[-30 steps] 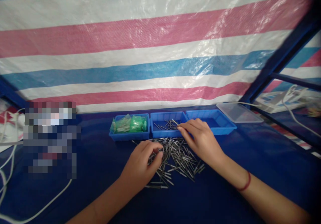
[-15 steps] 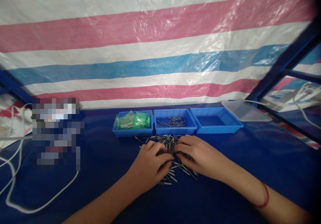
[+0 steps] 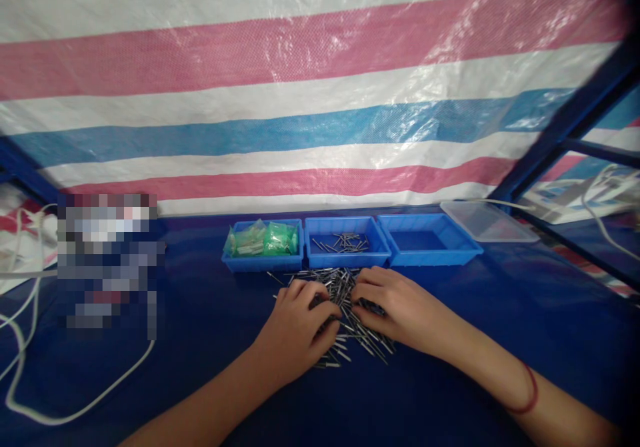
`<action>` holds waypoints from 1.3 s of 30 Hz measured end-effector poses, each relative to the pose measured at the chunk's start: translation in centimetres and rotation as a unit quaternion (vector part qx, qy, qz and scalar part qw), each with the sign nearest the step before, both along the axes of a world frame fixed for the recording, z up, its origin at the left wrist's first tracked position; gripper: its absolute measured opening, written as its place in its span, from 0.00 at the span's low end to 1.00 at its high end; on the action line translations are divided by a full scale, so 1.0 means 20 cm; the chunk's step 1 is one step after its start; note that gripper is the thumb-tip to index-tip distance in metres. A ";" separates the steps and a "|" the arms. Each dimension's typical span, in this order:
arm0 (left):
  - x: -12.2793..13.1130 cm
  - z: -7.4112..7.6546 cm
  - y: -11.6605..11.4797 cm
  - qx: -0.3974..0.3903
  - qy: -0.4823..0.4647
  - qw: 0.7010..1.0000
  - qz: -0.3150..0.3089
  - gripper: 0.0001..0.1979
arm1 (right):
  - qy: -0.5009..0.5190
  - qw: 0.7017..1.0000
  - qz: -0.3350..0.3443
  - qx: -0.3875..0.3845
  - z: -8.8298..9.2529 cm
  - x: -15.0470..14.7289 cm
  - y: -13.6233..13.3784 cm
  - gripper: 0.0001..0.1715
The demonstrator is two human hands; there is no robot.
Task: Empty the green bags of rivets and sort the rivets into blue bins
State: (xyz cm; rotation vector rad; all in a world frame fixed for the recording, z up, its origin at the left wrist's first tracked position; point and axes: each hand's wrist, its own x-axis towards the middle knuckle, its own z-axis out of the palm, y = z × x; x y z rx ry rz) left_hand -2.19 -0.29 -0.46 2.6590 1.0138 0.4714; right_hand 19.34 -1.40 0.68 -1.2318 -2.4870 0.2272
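A heap of thin metal pins [image 3: 340, 287] lies on the dark blue table, just in front of three blue trays. My left hand [image 3: 297, 330] rests on the heap's left side with fingers curled into the pins. My right hand [image 3: 395, 307] lies on the heap's right side, fingers bent over the pins; a red band circles that wrist. The middle tray [image 3: 347, 259] holds a few pins. The left tray [image 3: 263, 263] holds green plastic bags. The right tray [image 3: 430, 255] looks bare inside. Whether either hand grips pins is hidden by the fingers.
A clear plastic lid [image 3: 487, 223] lies right of the trays. White cables [image 3: 75, 407] curl across the table's left side beside a blurred-out patch. A striped tarpaulin [image 3: 300, 100] stands as a wall behind. A blue frame post [image 3: 560, 133] slants at the right.
My right hand came back from the middle tray to the pin heap. Both hands now sit close together on the pins; in the last half second they barely shifted.
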 end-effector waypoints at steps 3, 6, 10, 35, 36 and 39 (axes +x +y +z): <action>0.00 0.00 0.00 -0.004 0.001 1.000 0.003 0.07 | -0.002 1.000 -0.006 -0.008 0.00 -0.02 0.00 0.05; 0.01 -0.01 0.00 -0.006 -0.001 1.000 0.004 0.07 | -0.011 1.000 -0.011 -0.013 0.00 -0.03 -0.01 0.06; 0.01 -0.01 0.00 -0.006 -0.002 1.000 0.005 0.07 | -0.039 0.999 -0.036 0.003 -0.02 -0.05 -0.01 0.05; 0.05 0.01 0.00 -0.068 -0.197 0.978 0.031 0.06 | 0.397 0.906 -0.050 -0.139 -0.06 -0.17 -0.05 0.06; 0.05 0.01 0.00 -0.066 -0.189 0.979 0.035 0.07 | 0.395 0.908 -0.053 -0.125 -0.06 -0.17 -0.05 0.06; 0.06 0.00 0.00 -0.054 -0.163 0.984 0.043 0.08 | 0.378 0.921 -0.059 -0.069 -0.05 -0.17 -0.05 0.07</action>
